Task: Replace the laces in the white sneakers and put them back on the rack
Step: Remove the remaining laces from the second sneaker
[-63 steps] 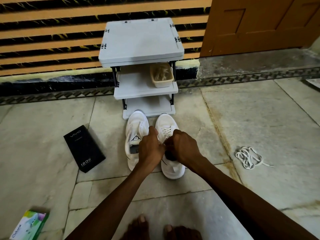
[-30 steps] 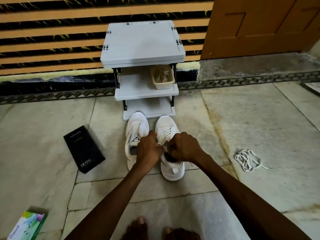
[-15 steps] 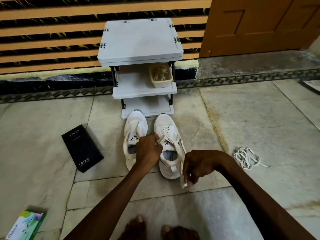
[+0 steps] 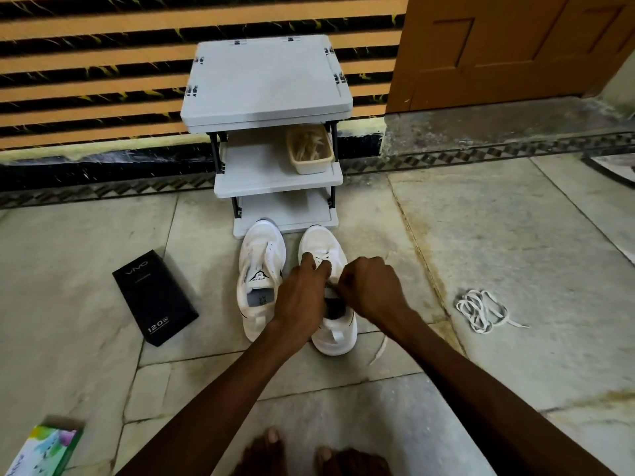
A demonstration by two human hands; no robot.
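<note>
Two white sneakers stand side by side on the floor in front of the grey rack. The left sneaker has no lace in its eyelets. The right sneaker carries a white lace partly threaded near the toe. My left hand pinches the lace at the sneaker's left eyelets. My right hand pinches the lace at its right side, fingers curled. A loose lace end trails on the floor beside the heel. What lies between my hands is hidden.
A bundled white lace lies on the floor to the right. A beige tub of laces sits on the rack's middle shelf. A black box lies left of the sneakers, a colourful box at bottom left. My bare feet show below.
My right hand, which had pulled a lace end out toward the near right, has come back up to the right sneaker's eyelets. My left hand stays at the sneaker.
</note>
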